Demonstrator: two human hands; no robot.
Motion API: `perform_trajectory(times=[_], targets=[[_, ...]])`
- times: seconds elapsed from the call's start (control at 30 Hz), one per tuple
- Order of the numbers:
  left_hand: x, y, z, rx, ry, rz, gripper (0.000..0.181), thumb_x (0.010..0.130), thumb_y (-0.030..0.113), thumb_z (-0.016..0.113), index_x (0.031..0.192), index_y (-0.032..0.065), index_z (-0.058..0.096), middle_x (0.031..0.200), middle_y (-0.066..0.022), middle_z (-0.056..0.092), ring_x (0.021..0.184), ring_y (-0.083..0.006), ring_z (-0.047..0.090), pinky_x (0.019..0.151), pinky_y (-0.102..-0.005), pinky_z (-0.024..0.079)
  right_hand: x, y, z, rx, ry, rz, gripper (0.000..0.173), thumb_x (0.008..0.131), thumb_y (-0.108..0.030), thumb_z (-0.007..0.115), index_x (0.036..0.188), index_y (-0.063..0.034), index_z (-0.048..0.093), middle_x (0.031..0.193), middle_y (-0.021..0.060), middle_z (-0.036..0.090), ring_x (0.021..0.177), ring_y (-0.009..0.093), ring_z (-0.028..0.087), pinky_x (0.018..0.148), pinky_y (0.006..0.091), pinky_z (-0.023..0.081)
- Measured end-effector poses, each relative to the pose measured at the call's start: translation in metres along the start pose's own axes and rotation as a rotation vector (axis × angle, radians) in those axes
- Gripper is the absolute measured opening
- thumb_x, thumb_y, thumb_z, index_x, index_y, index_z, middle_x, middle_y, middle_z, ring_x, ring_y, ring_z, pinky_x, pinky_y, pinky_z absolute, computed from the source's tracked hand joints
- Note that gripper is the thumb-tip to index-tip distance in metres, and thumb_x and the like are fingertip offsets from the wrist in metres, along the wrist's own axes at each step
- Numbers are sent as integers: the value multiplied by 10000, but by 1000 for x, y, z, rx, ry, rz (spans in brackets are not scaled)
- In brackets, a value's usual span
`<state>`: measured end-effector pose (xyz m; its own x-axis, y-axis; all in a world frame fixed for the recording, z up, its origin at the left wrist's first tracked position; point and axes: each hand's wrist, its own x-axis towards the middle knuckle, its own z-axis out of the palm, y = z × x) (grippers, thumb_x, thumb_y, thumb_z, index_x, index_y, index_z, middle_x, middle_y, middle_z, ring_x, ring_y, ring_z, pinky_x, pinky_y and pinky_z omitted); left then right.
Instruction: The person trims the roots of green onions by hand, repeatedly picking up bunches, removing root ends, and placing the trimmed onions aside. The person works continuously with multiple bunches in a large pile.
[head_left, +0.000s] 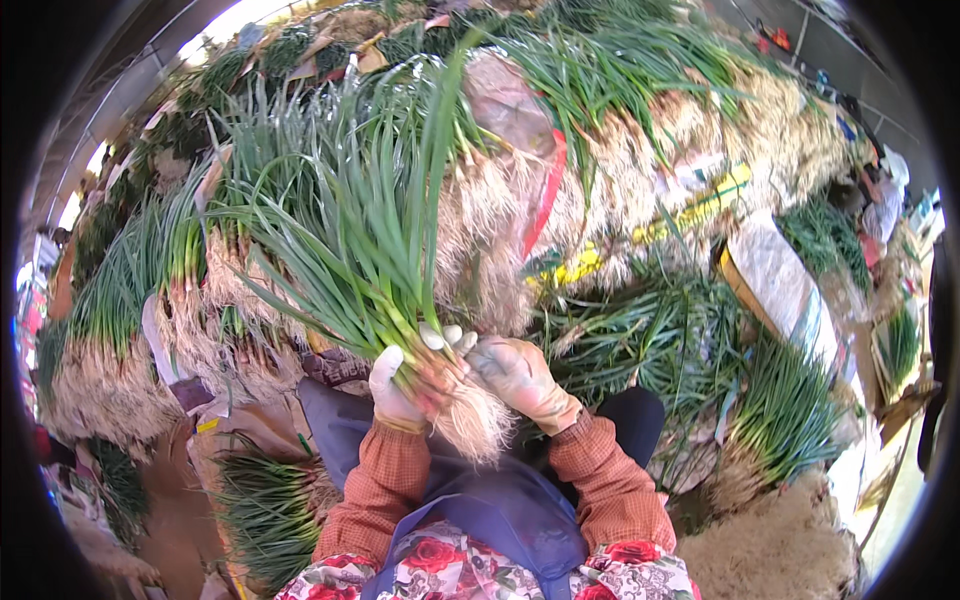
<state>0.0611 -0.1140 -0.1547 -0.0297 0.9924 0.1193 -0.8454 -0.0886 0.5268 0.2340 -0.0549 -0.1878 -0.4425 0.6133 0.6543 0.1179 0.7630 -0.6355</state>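
My left hand (395, 394), in a pale glove, is closed around a bunch of green onions (390, 300) at its lower stems. The long leaves fan up and away from me, and the whitish roots (474, 424) hang toward my lap. White gloved fingertips show on the far side of the stems. My right hand (525, 379), in a stained pale glove, is curled against the right side of the bunch, just above the roots. Whether it pinches a stem is hidden by its own fingers. A blue apron (495, 502) covers my lap beneath the roots.
A long heap of green onions (300, 142) runs across in front, roots (600, 157) toward me. Loose green leaves (645, 337) lie right of my knees. More bunches (787, 405) (270, 510) lie on both sides. A person (889, 195) is at the far right.
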Motion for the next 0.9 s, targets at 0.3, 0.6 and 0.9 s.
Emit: perform_trajectory(times=[0.3,0.6,0.9], targets=[[53,49,44,79,-178,231,713,872,361,562,1482,122,281,1471,-156,383,1349,-413,368,1038,-504,421,31,58,-55,-304,-414,405,220,914,-187,566,1100,-118,663,1105,111,663,969,243,661,817,338,536],[52,38,1,-2,-66,148,685,841,293,587,1396,-37,359,1337,-172,526,1120,-261,581,989,-431,464,221,42,-34,-852,79,29,167,869,-137,638,1021,-72,663,941,139,686,826,281,661,746,356,523],[50,43,-3,-152,-104,240,747,938,476,518,1479,36,252,1338,-145,528,1101,-235,593,1027,-434,438,224,79,-113,680,769,344,206,951,-55,536,1129,-44,639,890,58,669,692,77,592,609,224,482]])
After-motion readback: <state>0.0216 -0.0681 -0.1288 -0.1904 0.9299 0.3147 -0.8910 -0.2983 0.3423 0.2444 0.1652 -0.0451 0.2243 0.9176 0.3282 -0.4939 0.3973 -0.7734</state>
